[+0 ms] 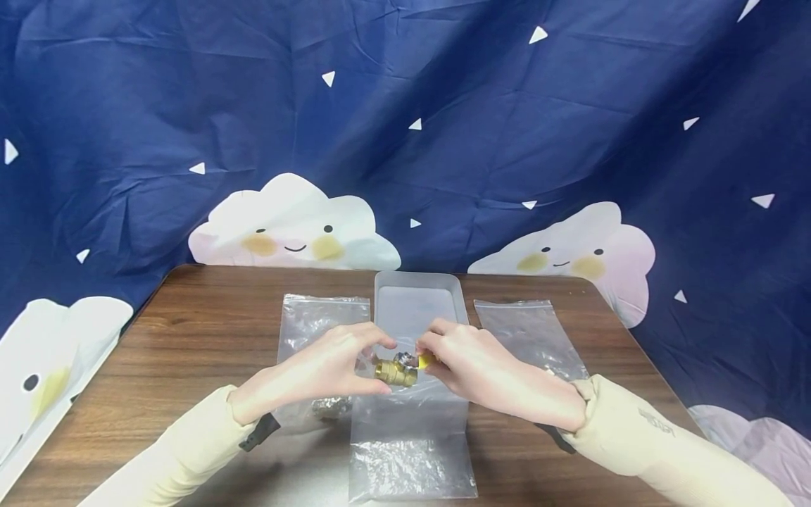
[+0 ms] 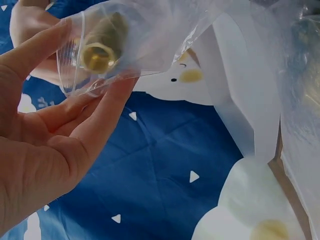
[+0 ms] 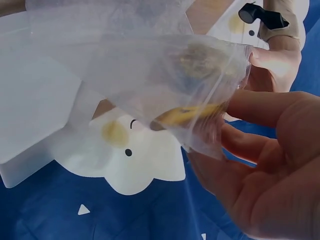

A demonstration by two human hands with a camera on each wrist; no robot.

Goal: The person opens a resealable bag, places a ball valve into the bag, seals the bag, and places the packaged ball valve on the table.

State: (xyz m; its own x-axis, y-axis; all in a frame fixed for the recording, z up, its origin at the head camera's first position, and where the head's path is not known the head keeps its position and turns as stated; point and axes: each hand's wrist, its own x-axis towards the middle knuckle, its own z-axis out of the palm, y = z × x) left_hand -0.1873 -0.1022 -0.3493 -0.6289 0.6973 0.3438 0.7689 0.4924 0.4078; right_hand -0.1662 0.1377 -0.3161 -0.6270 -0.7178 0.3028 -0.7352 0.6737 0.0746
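A brass ball valve [image 1: 395,374] with a yellow lever handle [image 1: 426,360] lies within the mouth of a clear zip bag [image 1: 412,458]. My left hand [image 1: 342,359] grips the bag's mouth from the left, thumb and fingers on opposite edges near the zip strip [image 2: 80,50]. The valve's threaded open end [image 2: 98,58] shows through the film there. On the other side, my right hand [image 1: 465,355] holds the bag's mouth around the handle end. Through the film in the right wrist view the yellow handle [image 3: 185,115] looks blurred.
Behind the hands stands a translucent white tray [image 1: 378,292] on the wooden table [image 1: 209,317]. To its left lies another clear zip bag [image 1: 304,317], with a shiny metal piece [image 1: 331,407] at its near end. A third zip bag [image 1: 526,320] lies right of the tray.
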